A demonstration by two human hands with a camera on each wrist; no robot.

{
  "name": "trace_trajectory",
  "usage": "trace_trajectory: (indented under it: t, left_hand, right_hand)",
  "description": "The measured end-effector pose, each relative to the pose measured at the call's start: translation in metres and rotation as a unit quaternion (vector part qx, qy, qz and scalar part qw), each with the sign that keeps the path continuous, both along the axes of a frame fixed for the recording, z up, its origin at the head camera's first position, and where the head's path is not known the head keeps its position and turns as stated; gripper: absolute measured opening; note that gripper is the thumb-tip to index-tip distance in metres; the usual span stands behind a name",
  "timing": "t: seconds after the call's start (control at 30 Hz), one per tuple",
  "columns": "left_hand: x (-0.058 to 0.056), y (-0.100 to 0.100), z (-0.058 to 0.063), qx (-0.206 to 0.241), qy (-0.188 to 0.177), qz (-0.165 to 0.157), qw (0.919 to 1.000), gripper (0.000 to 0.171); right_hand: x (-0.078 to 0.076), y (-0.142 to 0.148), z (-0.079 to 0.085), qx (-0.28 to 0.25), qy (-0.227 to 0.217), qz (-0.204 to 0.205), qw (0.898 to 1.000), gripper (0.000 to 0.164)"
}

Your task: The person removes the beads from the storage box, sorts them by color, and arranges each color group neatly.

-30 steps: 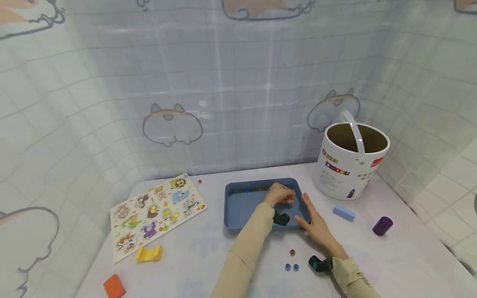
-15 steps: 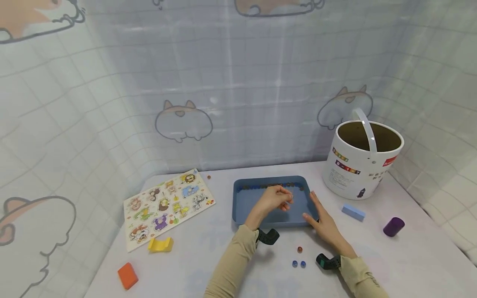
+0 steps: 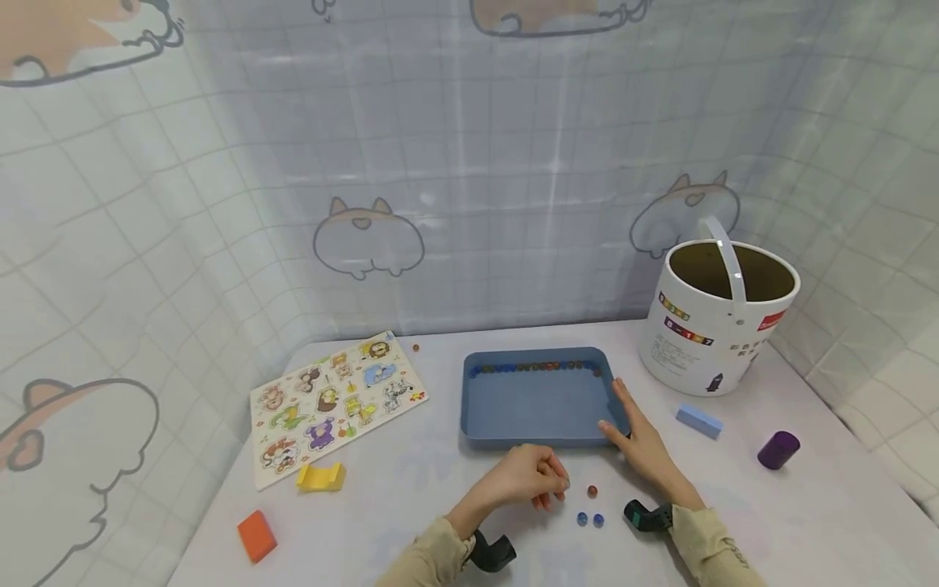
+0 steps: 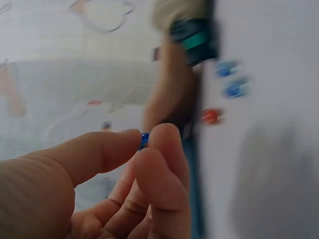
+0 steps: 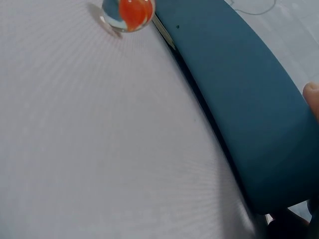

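Observation:
My left hand (image 3: 524, 477) hovers in front of the tray. In the left wrist view its thumb and fingertips pinch a small blue marble (image 4: 144, 140), mostly hidden by the fingers. On the table to the right of that hand lie an orange-red marble (image 3: 592, 492) and two blue marbles (image 3: 583, 518). My right hand (image 3: 649, 452) rests at the front right corner of the blue-grey tray (image 3: 543, 444), its fingers straight along the right side and its thumb at the front rim. Several blue, brown and orange marbles (image 3: 550, 366) line the tray's far wall.
A white bucket (image 3: 685, 350) with a handle stands behind right, near a light blue block (image 3: 699, 421) and a purple cylinder (image 3: 778, 450). At left lie an animal puzzle board (image 3: 301, 440), a yellow block (image 3: 320, 478) and an orange block (image 3: 257, 536). One small marble (image 3: 416, 348) sits beside the board.
My left hand has moved from above the tray back toward me, to the table before it. The right hand stays at the tray's corner. The head view has shifted slightly.

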State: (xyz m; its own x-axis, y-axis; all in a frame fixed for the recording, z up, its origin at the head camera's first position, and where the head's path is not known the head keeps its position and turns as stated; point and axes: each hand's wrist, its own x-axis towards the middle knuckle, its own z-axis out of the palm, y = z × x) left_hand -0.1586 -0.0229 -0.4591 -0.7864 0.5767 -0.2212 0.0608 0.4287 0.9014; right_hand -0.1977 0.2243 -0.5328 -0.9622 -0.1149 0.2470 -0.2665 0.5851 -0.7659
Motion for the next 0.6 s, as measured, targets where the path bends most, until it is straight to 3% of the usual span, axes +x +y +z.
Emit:
trace_trajectory:
  t: [0.13,0.27,0.4,0.6]
  left_hand:
    - [0.012,0.002,-0.015,-0.036,0.002,-0.001,0.9994,0.007]
    - [0.019,0.006,-0.026,-0.053,0.013,0.022,0.9983,0.012]
    - [0.021,0.008,-0.03,-0.058,0.023,0.033,0.9975,0.014]
    - [0.021,0.007,-0.029,-0.072,0.015,0.017,0.9972,0.013]
  right_hand:
    - [0.0,0.001,0.001,0.004,-0.002,0.001,1.0,0.077]
    - [0.0,0.0,0.003,0.002,-0.007,0.001,1.0,0.077]
    - [0.0,0.0,0.003,0.002,-0.006,-0.001,1.0,0.078]
    - [0.0,0.0,0.001,0.003,-0.002,-0.003,1.0,0.077]
